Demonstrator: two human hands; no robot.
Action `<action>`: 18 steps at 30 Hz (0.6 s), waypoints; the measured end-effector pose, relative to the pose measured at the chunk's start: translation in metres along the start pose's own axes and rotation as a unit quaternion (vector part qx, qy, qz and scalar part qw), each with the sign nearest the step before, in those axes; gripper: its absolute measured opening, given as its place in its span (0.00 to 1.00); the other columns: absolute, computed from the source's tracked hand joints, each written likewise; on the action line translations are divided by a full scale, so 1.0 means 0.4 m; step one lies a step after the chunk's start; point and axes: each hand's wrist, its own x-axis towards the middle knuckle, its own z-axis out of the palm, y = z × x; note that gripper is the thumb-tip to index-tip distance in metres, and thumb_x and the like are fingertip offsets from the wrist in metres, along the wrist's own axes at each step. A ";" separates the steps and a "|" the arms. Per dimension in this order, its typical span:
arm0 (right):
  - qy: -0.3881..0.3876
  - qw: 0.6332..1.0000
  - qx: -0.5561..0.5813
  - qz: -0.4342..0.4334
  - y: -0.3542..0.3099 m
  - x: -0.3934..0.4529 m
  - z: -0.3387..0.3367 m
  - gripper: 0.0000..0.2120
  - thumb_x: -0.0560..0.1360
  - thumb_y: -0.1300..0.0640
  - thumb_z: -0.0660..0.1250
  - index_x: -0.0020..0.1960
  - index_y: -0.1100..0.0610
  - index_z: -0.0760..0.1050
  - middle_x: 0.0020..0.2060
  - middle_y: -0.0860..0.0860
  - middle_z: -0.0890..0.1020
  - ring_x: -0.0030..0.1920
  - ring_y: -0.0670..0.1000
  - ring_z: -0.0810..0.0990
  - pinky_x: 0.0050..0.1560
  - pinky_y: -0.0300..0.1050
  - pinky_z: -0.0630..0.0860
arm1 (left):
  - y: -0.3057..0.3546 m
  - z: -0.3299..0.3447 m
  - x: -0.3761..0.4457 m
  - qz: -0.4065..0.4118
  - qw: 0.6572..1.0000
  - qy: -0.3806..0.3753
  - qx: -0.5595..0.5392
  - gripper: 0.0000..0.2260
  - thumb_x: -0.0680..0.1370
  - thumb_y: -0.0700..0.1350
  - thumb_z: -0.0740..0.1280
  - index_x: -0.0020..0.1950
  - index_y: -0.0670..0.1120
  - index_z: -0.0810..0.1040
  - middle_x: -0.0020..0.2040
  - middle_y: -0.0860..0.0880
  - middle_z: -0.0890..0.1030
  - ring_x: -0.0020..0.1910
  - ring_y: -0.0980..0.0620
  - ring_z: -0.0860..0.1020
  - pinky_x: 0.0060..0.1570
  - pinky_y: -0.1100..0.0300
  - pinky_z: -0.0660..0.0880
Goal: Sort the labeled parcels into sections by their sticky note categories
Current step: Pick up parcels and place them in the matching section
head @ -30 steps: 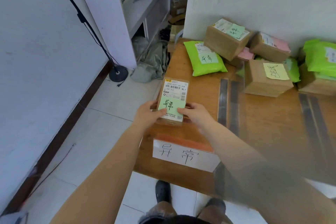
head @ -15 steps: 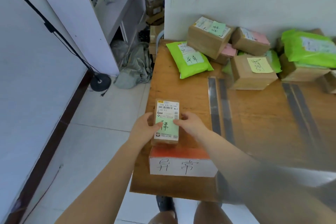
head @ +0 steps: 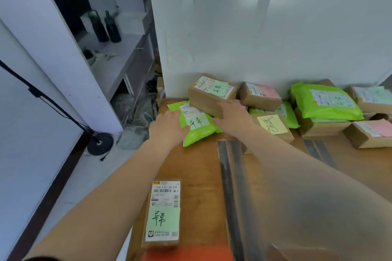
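1. The desk (head: 203, 167) carries everything, split by dark tape strips (head: 231, 176) into sections; a second ago I was looking down at its near left end, and now I am looking toward the unsorted pile by the wall.
2. The green mailer bag (head: 198, 125) with a pale green note lies at the far left of the desk, partly tucked under a brown box with a green note (head: 210, 95). It is my new target; both hands have moved up to it.
3. The small brown parcel (head: 164, 212) with its green note, which I held a second ago, now lies flat in the near left section, released, with no hand on it. That one counts as sorted, I judge.
4. My left hand (head: 167, 125) lies on the bag's left edge, fingers curling round it.
5. My right hand (head: 232, 117) presses the bag's right side beside the box; whether those fingers are grasping I cannot tell.
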 end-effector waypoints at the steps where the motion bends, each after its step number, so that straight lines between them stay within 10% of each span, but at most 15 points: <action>1: 0.002 1.000 0.005 -0.001 0.008 0.021 -0.006 0.26 0.76 0.49 0.62 0.72 0.57 0.63 0.65 0.56 0.71 0.66 0.58 0.67 0.61 0.50 0.68 | 0.010 0.005 0.024 -0.005 1.000 -0.001 0.003 0.25 0.77 0.55 0.60 0.72 0.48 0.64 0.69 0.45 0.69 0.67 0.42 0.67 0.59 0.48 0.69; 11: -0.154 0.987 0.042 0.010 0.021 0.202 0.180 0.20 0.77 0.53 0.63 0.65 0.61 0.70 0.60 0.57 0.77 0.60 0.57 0.75 0.51 0.44 0.71 | 0.014 0.186 0.183 -0.096 0.988 -0.083 -0.093 0.21 0.76 0.54 0.64 0.65 0.44 0.69 0.62 0.42 0.73 0.60 0.41 0.73 0.51 0.51 0.72; 18: -0.168 0.969 0.132 0.124 0.019 0.260 0.290 0.25 0.74 0.51 0.65 0.66 0.65 0.66 0.60 0.58 0.76 0.60 0.58 0.75 0.52 0.45 0.72 | 0.001 0.267 0.213 -0.216 0.916 -0.071 -0.329 0.27 0.75 0.48 0.68 0.70 0.39 0.62 0.66 0.42 0.72 0.64 0.44 0.72 0.51 0.58 0.68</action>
